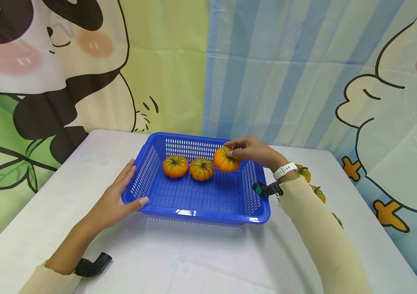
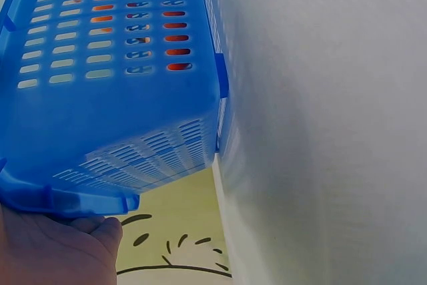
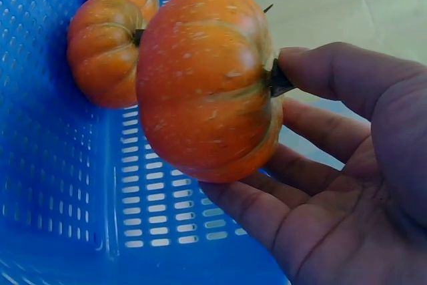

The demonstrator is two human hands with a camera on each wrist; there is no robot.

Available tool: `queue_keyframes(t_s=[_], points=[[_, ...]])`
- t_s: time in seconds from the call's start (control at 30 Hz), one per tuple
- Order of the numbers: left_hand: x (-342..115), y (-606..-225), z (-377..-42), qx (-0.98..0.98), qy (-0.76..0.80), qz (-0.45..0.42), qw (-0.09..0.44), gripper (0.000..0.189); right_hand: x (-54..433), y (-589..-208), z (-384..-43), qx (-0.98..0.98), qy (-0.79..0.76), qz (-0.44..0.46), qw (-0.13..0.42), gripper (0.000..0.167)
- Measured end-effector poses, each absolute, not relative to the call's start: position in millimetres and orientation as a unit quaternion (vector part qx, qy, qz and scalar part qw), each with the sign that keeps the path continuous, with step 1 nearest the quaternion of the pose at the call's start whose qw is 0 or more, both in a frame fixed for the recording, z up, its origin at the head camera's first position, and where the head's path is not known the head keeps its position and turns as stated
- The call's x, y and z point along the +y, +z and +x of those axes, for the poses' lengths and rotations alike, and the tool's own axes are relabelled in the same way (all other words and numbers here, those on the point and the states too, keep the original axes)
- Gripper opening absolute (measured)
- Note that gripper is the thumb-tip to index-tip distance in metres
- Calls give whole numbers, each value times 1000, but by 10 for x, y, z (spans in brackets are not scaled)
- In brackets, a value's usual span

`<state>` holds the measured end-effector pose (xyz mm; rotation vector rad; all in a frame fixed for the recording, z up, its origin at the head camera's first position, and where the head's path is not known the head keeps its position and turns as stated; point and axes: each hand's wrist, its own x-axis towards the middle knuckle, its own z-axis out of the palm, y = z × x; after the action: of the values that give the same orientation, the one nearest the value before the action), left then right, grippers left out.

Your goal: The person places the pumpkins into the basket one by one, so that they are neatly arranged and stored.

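Observation:
A blue plastic basket point(image 1: 201, 215) with slotted walls stands on the white table. Inside it, two small orange pumpkins point(image 1: 175, 166) sit side by side near the back wall. My right hand point(image 1: 255, 153) holds a third pumpkin point(image 3: 207, 85) over the right part of the basket, thumb at its stem and fingers around its side. At the basket's left front corner, my left hand point(image 1: 114, 202) holds the rim, its thumb over the front edge and its fingers along the left side. In the left wrist view, the fingers point(image 2: 93, 231) show against the rim's underside.
Right of the basket, partly hidden by my right forearm, more pumpkins point(image 1: 318, 194) lie in a row on the table point(image 1: 194, 261). Behind the table hangs a cloth backdrop point(image 1: 171, 61) with cartoon animals. Dark straps point(image 1: 92, 265) sit at both wrists.

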<state>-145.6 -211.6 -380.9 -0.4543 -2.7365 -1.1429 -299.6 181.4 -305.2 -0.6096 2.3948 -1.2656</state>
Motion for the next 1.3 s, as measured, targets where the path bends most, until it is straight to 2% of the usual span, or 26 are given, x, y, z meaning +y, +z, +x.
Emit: queue_keyframes(t_s=[0.33, 0.67, 1.3], points=[[-2110, -3804, -1444, -912, -377, -148, 68, 97, 1783, -3125, -3070, 854, -409, -226, 231, 46], [-2115, -3800, -1436, -912, -376, -146, 70, 96, 1740, -3112, -3089, 863, -371, -234, 249, 46], [-2112, -3809, -1454, -912, -378, -147, 69, 96, 1681, -3151, -3130, 875, -339, -242, 247, 43]])
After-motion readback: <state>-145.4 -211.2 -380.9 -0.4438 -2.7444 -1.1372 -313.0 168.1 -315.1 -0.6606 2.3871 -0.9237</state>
